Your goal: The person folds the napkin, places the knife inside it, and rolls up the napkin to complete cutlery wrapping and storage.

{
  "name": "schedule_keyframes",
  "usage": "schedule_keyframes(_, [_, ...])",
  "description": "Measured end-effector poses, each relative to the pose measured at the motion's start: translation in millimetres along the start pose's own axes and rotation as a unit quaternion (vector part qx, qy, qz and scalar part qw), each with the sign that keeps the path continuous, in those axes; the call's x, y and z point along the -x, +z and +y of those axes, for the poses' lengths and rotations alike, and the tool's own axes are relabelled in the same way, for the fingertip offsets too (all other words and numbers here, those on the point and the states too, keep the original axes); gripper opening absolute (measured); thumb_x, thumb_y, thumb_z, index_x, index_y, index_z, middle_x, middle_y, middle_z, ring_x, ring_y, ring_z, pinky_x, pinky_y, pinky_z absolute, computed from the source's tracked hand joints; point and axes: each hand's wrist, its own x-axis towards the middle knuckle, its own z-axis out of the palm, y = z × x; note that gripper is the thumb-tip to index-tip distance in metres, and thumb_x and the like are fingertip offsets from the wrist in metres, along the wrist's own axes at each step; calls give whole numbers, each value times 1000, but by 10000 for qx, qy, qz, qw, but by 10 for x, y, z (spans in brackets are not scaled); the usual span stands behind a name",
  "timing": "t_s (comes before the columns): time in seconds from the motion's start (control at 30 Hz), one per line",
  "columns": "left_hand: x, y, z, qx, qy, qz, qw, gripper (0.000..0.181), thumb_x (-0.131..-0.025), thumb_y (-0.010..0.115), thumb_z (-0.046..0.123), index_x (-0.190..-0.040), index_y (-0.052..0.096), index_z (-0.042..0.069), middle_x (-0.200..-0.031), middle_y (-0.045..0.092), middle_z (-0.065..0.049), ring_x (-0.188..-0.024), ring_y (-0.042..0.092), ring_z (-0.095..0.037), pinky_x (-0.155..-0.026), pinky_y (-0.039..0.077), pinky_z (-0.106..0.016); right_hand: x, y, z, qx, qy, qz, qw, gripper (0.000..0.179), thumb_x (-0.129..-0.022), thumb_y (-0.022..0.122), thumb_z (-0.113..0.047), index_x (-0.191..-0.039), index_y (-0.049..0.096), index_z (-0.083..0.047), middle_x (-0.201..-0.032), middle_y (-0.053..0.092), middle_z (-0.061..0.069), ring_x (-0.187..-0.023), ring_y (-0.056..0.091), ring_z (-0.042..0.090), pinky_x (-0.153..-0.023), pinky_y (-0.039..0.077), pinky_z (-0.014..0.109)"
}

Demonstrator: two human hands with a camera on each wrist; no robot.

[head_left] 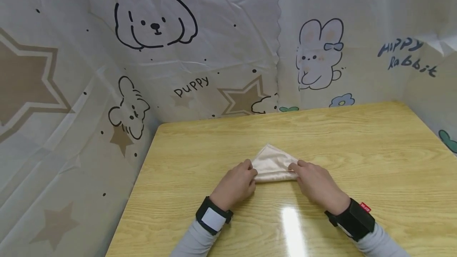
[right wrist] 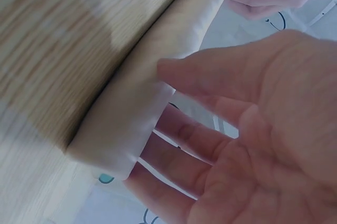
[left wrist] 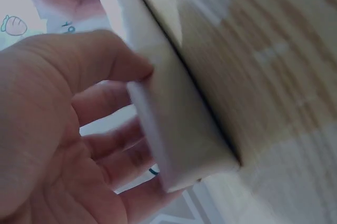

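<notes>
A pale pink satin cloth (head_left: 273, 160) lies on the table, its far corner pointing away and its near edge folded into a thick band. At the left end of that band, my left hand (head_left: 235, 181) pinches the cloth. My right hand (head_left: 317, 183) grips the opposite end. In the left wrist view the thumb (left wrist: 121, 58) lies on the folded band (left wrist: 179, 113), with the fingers along its far side. The right wrist view shows the other thumb (right wrist: 210, 74) on the band (right wrist: 124, 105) and fingertips at its edge. Parts of the fingers are hidden behind the cloth.
The wood-grain table (head_left: 200, 146) runs back to a wall sheet (head_left: 228, 43) printed with cartoon animals and stars. Another printed sheet hangs along the left side. Black straps circle both wrists. A bright reflection falls on the tabletop between the forearms.
</notes>
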Motion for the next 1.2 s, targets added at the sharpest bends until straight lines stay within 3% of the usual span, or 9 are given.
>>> schedule_keyframes(0.13, [-12,7,-13,-193,83,-23,9998,11,-89,62,13,-92,72,10,-81,56,-1,-69,50,-11,-56,48,-24,-18,-12,14,-49,42,-173,9998,27,-82,70,1,-107,68,-10,-86,63,6,-54,43,9,-42,37,23])
schedule_keyframes(0.27, [5,2,-39,-184,128,20,9997,11,-92,60,13,-97,69,8,-84,63,-1,-75,57,-12,-62,53,-28,-39,-7,6,-72,66,-172,9998,26,-83,68,2,-106,69,-10,-85,63,7,-54,44,9,-42,38,23])
schedule_keyframes(0.4, [81,9,-70,13,-18,-63,10000,11,-95,57,12,-100,65,8,-88,65,-1,-80,59,-13,-67,55,-30,-60,46,-36,-199,29,-221,9996,25,-85,65,3,-107,70,-8,-86,62,6,-57,48,11,-44,41,24])
schedule_keyframes(0.67, [140,43,-91,-52,-123,-144,9998,17,-97,54,14,-106,68,8,-91,55,-1,-81,52,-12,-67,53,-27,-60,102,-75,-334,-10,-138,9993,21,-88,63,1,-106,71,-5,-90,62,5,-66,56,16,-52,48,28])
schedule_keyframes(0.83, [86,20,-108,-34,-332,-26,9994,15,-94,61,14,-105,69,10,-89,65,-1,-78,59,-13,-64,53,-31,-85,98,-43,-309,-112,28,9995,22,-87,65,2,-105,73,-5,-87,54,3,-63,46,10,-49,41,23])
schedule_keyframes(0.97, [29,17,-121,251,-551,212,9979,7,-90,67,16,-96,65,14,-83,67,3,-68,58,-10,-56,49,-30,-110,93,-10,-178,-209,159,9995,23,-85,66,4,-103,74,-6,-83,51,2,-64,41,13,-50,37,24])
schedule_keyframes(1.1, [-8,41,-111,454,-730,329,9958,9,-89,67,16,-80,65,17,-71,59,7,-60,49,-6,-49,41,-25,-114,105,20,-183,-225,183,9994,29,-80,64,9,-102,70,-10,-82,56,3,-68,49,18,-53,39,27])
schedule_keyframes(1.2, [-3,62,-106,562,-878,307,9941,10,-89,66,14,-81,70,16,-73,60,6,-61,50,-6,-49,42,-24,-117,132,30,-260,-163,235,9993,31,-79,61,10,-98,66,-14,-80,58,2,-69,52,19,-52,40,27])
